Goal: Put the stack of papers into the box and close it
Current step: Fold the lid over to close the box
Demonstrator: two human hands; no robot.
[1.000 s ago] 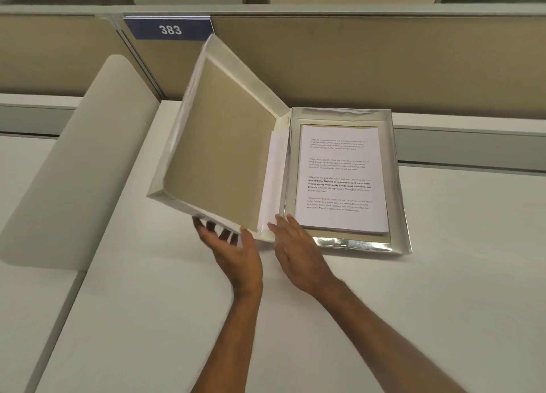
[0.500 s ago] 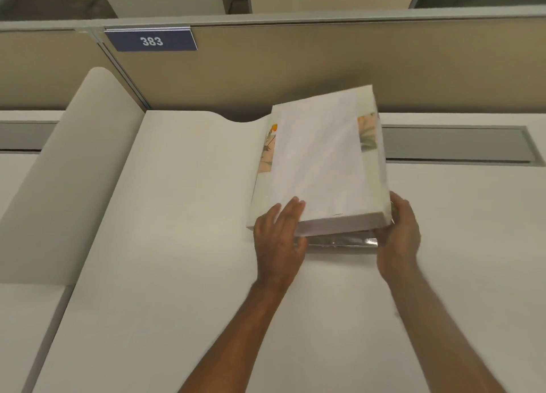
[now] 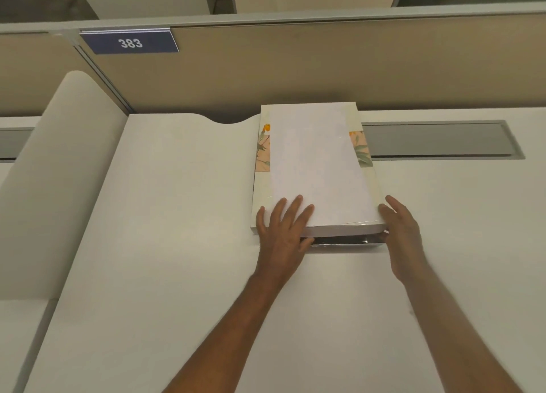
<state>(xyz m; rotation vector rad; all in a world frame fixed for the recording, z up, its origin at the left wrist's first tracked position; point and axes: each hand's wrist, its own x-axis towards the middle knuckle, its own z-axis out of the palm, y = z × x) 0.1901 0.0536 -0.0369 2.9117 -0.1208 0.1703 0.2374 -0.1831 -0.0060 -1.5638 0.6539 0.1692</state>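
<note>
The box (image 3: 345, 240) lies on the white desk (image 3: 183, 245) with its white lid (image 3: 316, 168) down over it. A flower print shows along the lid's left and right sides. Only a dark, shiny strip of the box's front wall shows under the lid's near edge. The stack of papers is hidden inside. My left hand (image 3: 282, 230) lies flat on the lid's near left corner, fingers spread. My right hand (image 3: 401, 230) rests against the box's near right corner, fingers straight.
A beige cubicle partition (image 3: 325, 67) with a blue sign reading 383 (image 3: 130, 42) stands behind the desk. A grey cable slot (image 3: 437, 140) runs to the right of the box. A curved white divider (image 3: 59, 171) rises on the left.
The lid swung from standing open at the left down onto the box, covering the papers. My left hand moved from under the lid onto its top; my right hand moved to the right corner.
</note>
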